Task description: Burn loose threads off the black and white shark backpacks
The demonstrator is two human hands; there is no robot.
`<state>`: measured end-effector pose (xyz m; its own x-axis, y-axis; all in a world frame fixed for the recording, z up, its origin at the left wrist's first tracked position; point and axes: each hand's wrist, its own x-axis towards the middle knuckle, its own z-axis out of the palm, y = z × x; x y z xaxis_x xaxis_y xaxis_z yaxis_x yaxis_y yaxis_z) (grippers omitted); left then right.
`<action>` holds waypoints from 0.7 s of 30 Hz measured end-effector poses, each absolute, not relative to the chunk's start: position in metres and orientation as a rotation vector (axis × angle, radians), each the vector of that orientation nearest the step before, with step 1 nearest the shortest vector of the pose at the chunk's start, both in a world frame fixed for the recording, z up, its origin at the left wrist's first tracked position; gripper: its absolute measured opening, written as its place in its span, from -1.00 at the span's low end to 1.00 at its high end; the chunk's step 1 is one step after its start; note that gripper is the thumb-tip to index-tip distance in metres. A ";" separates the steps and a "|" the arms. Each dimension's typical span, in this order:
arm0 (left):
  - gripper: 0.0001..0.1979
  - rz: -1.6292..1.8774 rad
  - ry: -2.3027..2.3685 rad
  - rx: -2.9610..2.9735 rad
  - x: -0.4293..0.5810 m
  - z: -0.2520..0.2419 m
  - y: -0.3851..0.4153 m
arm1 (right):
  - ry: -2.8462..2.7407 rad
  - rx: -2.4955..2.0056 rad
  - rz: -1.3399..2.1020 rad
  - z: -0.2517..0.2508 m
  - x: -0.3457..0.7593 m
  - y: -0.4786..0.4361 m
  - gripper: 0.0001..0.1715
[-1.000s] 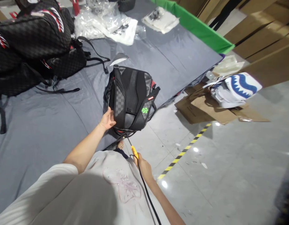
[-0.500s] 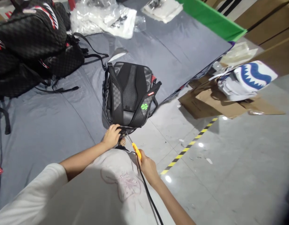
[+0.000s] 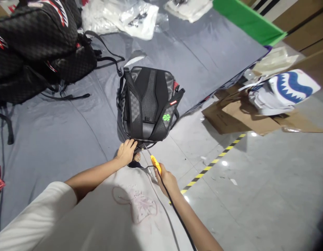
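Note:
A black checkered backpack (image 3: 150,101) lies with its straps and padded back facing up, a green mark on one strap. My left hand (image 3: 126,152) is closed on its near bottom edge, fingers curled over the rim. In my right hand (image 3: 168,178) is a corded soldering iron (image 3: 155,163) with a yellow handle. Its thin metal tip points at the backpack's bottom edge beside my left fingers; whether it touches the fabric I cannot tell. The black cord (image 3: 178,213) trails back along my right forearm.
More black backpacks (image 3: 38,38) are piled on the grey-covered table (image 3: 62,139) at left. Clear plastic bags (image 3: 122,17) lie at the back. To the right, a white-and-blue bag (image 3: 287,90) rests on an open cardboard box (image 3: 229,113), near yellow-black floor tape (image 3: 213,162).
The view has shifted a little, so the table and backpack sit slightly farther right. My left hand keeps its hold; the soldering iron's tip stays by the bottom edge, and its cord has swung right.

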<state>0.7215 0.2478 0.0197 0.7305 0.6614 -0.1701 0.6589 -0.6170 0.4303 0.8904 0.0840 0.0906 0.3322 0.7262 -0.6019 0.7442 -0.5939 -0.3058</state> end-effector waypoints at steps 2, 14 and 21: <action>-0.43 -0.008 0.980 2.482 0.721 0.017 0.243 | 1.376 2.519 -1.110 0.094 0.894 0.090 -0.61; -0.44 -0.110 1.003 2.469 0.755 0.026 0.249 | 1.307 2.623 -1.291 0.107 0.901 0.082 -0.61; -0.42 -0.251 0.832 2.554 0.752 0.021 0.238 | 1.310 2.528 -1.125 0.111 0.901 0.096 -0.62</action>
